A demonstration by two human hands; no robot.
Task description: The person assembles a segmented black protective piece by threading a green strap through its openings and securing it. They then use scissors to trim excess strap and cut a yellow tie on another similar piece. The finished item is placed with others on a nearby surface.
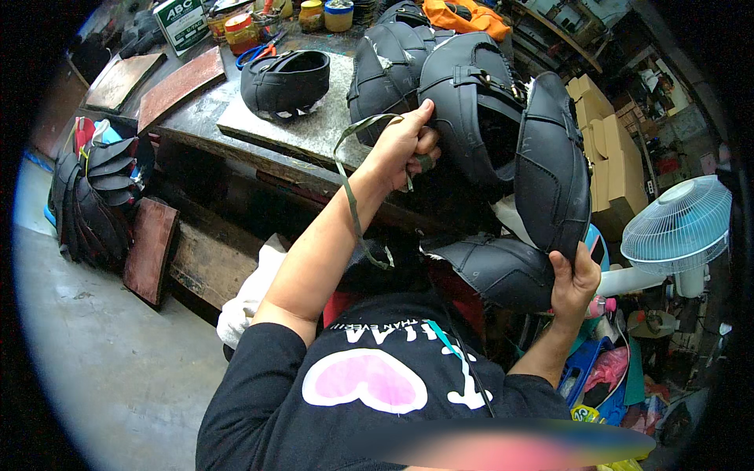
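Observation:
Black shoe uppers, stitched and with small metal eyelets, hang in a bunch in front of me. My left hand (408,145) is closed in a fist around a thin olive-green strap (351,196), whose loose end dangles beside my forearm. It is right against a large black shoe upper (467,102) in the bunch. My right hand (575,286) grips the lower end of another shoe upper (554,165), where it meets a lower upper (503,268) lying across my lap. Where the strap runs behind my left fingers is hidden.
A single black upper (284,82) sits on a pale slab (236,124) on the workbench. Reddish boards (184,86), jars (241,35) and blue-handled scissors (255,53) lie around it. Black cut pieces (98,184) are bundled at left; a fan (677,228) and cartons (613,161) stand at right.

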